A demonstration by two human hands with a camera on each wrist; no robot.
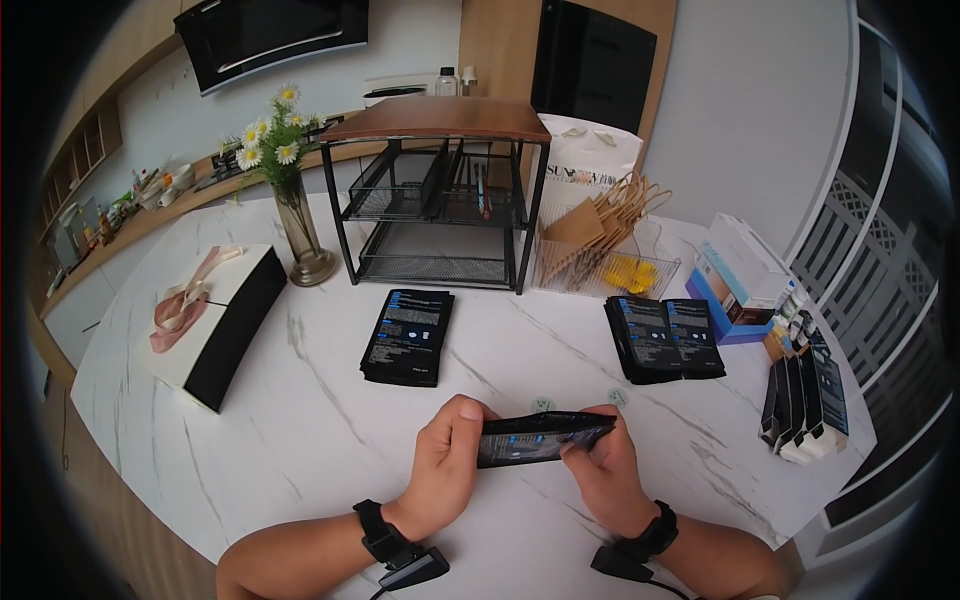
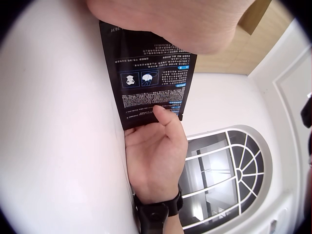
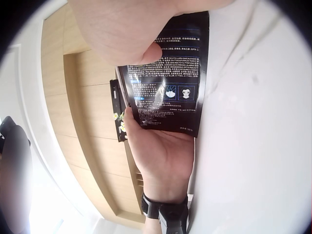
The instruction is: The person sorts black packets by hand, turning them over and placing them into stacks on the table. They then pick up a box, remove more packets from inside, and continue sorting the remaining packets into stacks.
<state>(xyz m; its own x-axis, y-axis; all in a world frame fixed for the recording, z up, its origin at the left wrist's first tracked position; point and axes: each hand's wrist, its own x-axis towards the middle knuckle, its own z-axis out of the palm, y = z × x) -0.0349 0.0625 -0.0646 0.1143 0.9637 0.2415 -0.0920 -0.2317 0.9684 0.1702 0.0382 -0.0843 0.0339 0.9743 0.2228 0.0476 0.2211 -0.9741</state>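
Note:
Between both hands is a small stack of black sheet-mask sachets (image 1: pixel 540 442), held by its two ends just above the table. My left hand (image 1: pixel 445 465) grips the left end with the thumb on top. At the other end my right hand (image 1: pixel 608 470) pinches the stack, its thumb over the printed face. White text, blue labels and small face drawings show on the top sachet (image 3: pixel 165 92) in the right wrist view. Beyond the hands lie a pile of like sachets (image 1: pixel 405 338) to the left and a wider double pile (image 1: pixel 665 338) to the right.
Two round clear stickers (image 1: pixel 543 404) lie just past the hands. A white gift box with ribbon (image 1: pixel 215 310) sits left, near a vase of daisies (image 1: pixel 300 235). A two-tier rack (image 1: pixel 435 120), a clear bin of paper bags (image 1: pixel 590 265) and opened cartons (image 1: pixel 800 405) stand around.

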